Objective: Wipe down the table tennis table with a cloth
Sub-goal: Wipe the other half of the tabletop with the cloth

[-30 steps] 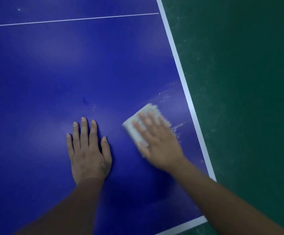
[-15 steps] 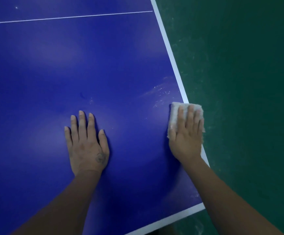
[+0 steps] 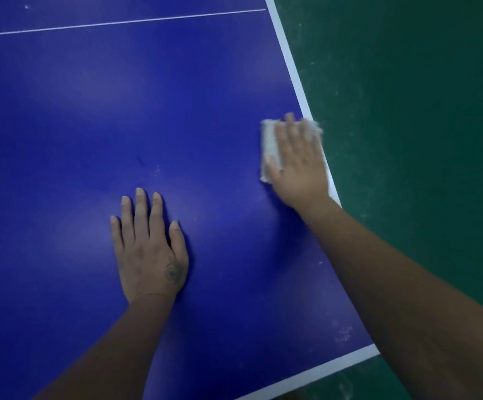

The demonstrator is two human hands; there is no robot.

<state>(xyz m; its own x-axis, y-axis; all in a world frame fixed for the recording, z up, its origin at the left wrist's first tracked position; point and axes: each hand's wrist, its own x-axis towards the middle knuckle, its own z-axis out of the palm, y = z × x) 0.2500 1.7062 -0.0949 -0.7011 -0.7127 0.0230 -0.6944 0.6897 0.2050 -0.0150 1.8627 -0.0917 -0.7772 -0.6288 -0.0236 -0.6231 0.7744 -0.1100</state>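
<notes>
White cloth [image 3: 269, 145], folded into a thick pad, lies under the right hand [image 3: 298, 168] at the right side of the blue bench [image 3: 90, 111]. Its outer corner laps over the white edge line [image 3: 292, 67] toward the green floor [image 3: 407, 140]. The right fingers [image 3: 292, 131] lie straight and slightly spread on top of the pad, pressing it down rather than curling round it; blur softens their outline. The left hand [image 3: 148, 249] rests flat on the bench well inside the edge, its fingers [image 3: 141, 206] straight and holding nothing, apparently as a brace.

To wipe well here, the palm should likely bear evenly on the whole pad so that no corner lifts. Strokes should overlap and run along the edge line, so dirt is carried off the side instead of back onto the blue. A small dark mark [image 3: 140, 160] and pale specks [image 3: 157, 168] beyond the left fingertips look unwiped. So does a scatter of white flecks [image 3: 342, 336] near the near right corner, and both patches probably need a firmer pass. The braced hand may have to shift to free the surface beneath it.
</notes>
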